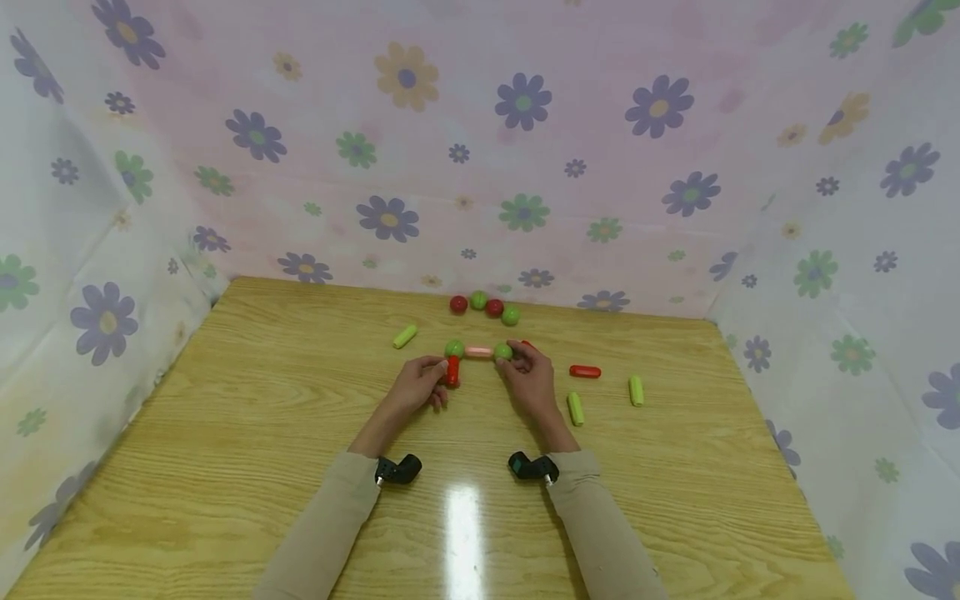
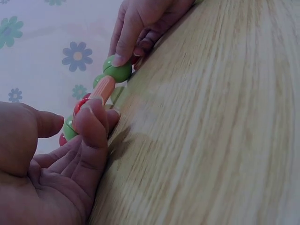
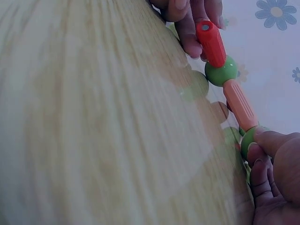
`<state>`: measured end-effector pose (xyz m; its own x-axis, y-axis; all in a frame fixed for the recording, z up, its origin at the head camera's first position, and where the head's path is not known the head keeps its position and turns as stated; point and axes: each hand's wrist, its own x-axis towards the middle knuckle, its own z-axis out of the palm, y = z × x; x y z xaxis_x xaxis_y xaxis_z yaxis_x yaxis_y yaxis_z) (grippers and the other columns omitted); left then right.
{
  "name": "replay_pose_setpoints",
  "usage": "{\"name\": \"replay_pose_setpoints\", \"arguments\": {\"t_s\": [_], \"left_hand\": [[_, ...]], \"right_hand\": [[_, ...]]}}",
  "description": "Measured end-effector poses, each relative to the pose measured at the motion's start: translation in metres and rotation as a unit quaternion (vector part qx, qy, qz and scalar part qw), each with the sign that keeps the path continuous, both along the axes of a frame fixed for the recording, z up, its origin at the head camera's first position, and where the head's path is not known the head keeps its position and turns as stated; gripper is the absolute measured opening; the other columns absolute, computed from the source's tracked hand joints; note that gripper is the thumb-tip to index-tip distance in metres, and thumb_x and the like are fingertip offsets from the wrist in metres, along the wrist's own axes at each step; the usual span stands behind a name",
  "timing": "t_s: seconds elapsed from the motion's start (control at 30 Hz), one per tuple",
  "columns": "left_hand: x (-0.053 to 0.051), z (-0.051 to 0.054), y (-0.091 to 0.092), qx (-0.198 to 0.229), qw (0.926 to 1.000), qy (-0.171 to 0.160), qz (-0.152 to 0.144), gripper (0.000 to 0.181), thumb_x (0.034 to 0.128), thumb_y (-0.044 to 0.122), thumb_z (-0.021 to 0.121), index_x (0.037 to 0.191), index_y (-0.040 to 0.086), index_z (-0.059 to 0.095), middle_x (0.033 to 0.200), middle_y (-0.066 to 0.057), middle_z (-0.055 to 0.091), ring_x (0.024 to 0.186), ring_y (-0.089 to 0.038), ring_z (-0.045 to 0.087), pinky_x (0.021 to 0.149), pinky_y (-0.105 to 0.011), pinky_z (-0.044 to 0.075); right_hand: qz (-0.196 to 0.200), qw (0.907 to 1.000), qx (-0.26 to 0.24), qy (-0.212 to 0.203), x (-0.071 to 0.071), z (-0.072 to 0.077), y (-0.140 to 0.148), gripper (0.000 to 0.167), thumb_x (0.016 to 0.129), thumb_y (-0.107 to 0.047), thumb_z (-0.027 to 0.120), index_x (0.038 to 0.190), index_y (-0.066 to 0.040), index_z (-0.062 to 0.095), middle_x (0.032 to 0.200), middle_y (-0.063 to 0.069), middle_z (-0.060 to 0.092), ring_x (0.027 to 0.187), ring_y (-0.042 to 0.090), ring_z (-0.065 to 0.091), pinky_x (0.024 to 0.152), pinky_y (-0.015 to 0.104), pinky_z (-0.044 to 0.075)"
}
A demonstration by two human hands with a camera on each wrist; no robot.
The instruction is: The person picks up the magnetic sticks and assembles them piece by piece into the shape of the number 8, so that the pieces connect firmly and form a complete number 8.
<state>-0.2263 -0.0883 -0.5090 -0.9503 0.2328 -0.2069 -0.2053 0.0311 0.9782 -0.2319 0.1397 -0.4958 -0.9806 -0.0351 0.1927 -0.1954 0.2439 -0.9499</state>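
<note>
Two green balls are joined by a pink ribbed rod point(image 1: 478, 352) lying between them. My left hand point(image 1: 415, 388) pinches a red ribbed rod point(image 1: 453, 372), whose far end meets the left green ball point(image 1: 454, 348). A small metallic disc shows at the near end of this red rod point(image 3: 213, 44) in the right wrist view. With thumb and fingers, my right hand point(image 1: 530, 385) grips the right green ball point(image 1: 503, 351). Another red piece point(image 1: 527, 343) peeks out behind that hand, mostly hidden.
Behind the joined pieces sit red balls point(image 1: 458, 305) and green balls point(image 1: 511, 316) in a row. A yellow-green rod point(image 1: 405, 337) lies to the left. On the right are a red rod point(image 1: 585, 372) and yellow-green rods point(image 1: 575, 409). Flowered cloth point(image 1: 465, 167) borders the wooden table point(image 1: 225, 467).
</note>
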Motion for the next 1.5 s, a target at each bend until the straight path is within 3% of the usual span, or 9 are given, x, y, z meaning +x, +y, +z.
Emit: {"name": "replay_pose_setpoints", "arguments": {"t_s": [0.2,0.53,0.9,1.1,1.33,1.5], "left_hand": [[0.006,0.003,-0.005,-0.022,0.9995,0.010,-0.022,0.041,0.1112,0.021,0.043,0.139,-0.009,0.048,0.094,-0.021,0.072,0.064,-0.013,0.062,0.056,-0.022,0.051],[0.010,0.005,-0.012,-0.040,0.9975,0.033,-0.048,0.043,0.1113,0.019,0.043,0.142,-0.012,0.045,0.104,-0.029,0.070,0.066,-0.012,0.062,0.059,-0.022,0.052],[0.012,0.006,-0.015,-0.037,0.9979,0.026,-0.047,0.041,0.1094,0.014,0.044,0.143,-0.009,0.045,0.102,-0.023,0.071,0.068,-0.013,0.061,0.061,-0.023,0.052],[0.011,0.002,-0.020,-0.028,0.9985,0.030,-0.037,0.039,0.1085,0.011,0.045,0.142,-0.008,0.047,0.102,-0.024,0.071,0.069,-0.014,0.061,0.061,-0.023,0.052],[0.009,-0.001,-0.029,-0.023,0.9975,0.067,0.000,0.036,0.1085,0.009,0.047,0.139,-0.011,0.049,0.100,-0.028,0.069,0.068,-0.014,0.062,0.060,-0.024,0.053],[0.005,-0.004,-0.032,-0.017,0.9961,0.086,0.002,0.038,0.1081,0.010,0.049,0.141,-0.009,0.048,0.105,-0.030,0.069,0.070,-0.014,0.062,0.062,-0.024,0.054]], "right_hand": [[0.003,1.0000,0.000,0.001,0.000,-0.001,0.000,0.038,0.095,0.004,0.067,0.130,0.016,0.059,0.123,0.033,0.065,0.085,0.031,0.065,0.069,0.016,0.050],[0.001,1.0000,-0.002,-0.009,0.000,0.002,-0.002,0.040,0.095,0.004,0.067,0.132,0.016,0.058,0.125,0.033,0.064,0.081,0.017,0.060,0.068,0.014,0.048],[-0.011,0.9998,0.000,-0.018,-0.002,-0.002,-0.005,0.042,0.096,0.001,0.067,0.135,0.014,0.056,0.126,0.032,0.064,0.078,0.012,0.060,0.067,0.015,0.047],[-0.022,0.9995,0.003,-0.025,0.001,0.005,-0.007,0.043,0.096,0.000,0.067,0.135,0.015,0.056,0.129,0.032,0.062,0.077,0.009,0.061,0.065,0.014,0.047],[-0.045,0.9975,-0.042,-0.036,0.002,0.004,-0.007,0.042,0.095,-0.001,0.069,0.132,0.013,0.058,0.131,0.029,0.062,0.080,0.011,0.064,0.066,0.015,0.049],[-0.061,0.9954,-0.068,-0.029,0.004,0.000,-0.007,0.037,0.095,0.002,0.066,0.130,0.013,0.059,0.127,0.030,0.061,0.076,0.008,0.062,0.066,0.016,0.050]]}}
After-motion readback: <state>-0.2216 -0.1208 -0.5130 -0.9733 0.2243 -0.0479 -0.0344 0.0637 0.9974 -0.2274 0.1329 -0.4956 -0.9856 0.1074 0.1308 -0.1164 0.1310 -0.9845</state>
